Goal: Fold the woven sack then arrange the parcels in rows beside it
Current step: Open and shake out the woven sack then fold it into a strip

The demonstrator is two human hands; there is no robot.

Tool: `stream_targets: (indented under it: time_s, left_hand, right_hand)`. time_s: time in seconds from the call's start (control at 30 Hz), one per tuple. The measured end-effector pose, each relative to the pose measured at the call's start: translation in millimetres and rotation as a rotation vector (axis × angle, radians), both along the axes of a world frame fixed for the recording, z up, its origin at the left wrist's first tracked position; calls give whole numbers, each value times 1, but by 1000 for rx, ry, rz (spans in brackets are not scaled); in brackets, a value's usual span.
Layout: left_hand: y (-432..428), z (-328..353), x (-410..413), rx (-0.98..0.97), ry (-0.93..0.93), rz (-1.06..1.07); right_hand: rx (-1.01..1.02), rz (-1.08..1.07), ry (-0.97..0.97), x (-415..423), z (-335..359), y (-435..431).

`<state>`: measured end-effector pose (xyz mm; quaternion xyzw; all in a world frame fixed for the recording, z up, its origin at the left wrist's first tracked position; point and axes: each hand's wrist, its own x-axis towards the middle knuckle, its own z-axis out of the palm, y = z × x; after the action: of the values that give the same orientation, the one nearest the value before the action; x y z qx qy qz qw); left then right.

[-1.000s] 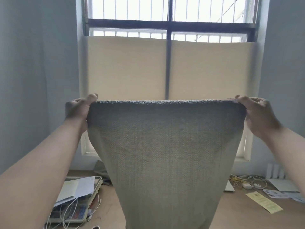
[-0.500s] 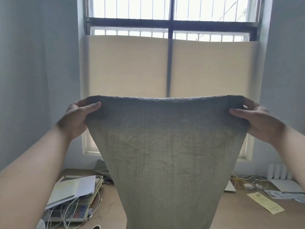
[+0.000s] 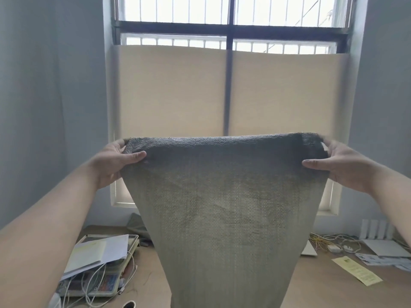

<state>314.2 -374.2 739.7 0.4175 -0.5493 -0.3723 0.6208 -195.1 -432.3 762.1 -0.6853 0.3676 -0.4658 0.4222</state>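
The hanging sack [image 3: 226, 207] blocks the middle. Papers [image 3: 97, 254] crowd the desk [image 3: 315, 290] at left and cables [image 3: 333, 241] at far right; between sack and cables there is room.

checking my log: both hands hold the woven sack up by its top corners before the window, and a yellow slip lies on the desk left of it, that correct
No: in the head view the yellow slip lies on the desk right of the woven sack, not left. The rest stands: left hand and right hand hold its top corners before the window.

woven sack [image 3: 224, 196] held up, both hands gripping
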Motion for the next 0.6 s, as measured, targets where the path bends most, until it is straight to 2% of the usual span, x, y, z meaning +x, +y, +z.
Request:
stream_targets:
  time_s: [0.07, 0.13, 0.2, 0.4, 0.5, 0.6]
  left_hand:
    - [-3, -1, -4, 30, 35, 109]
    - [-5, -4, -6, 20, -6, 230]
    - [-8, -8, -5, -23, -57, 257]
    - [0, -3, -1, -3, -11, 20]
    - [3, -1, 8, 87, -121, -95]
    - [4, -1, 7, 120, -214, -59]
  right_hand:
    - [62, -46, -4, -2, 0, -3]
    - [125, -13, 26, -7, -3, -6]
    - [121, 34, 59, -11, -6, -6]
    - [-50, 25, 125, -12, -7, -1]
    - [-115, -58, 120, -13, -9, -6]
    - [-105, -78, 214, -9, -10, -4]
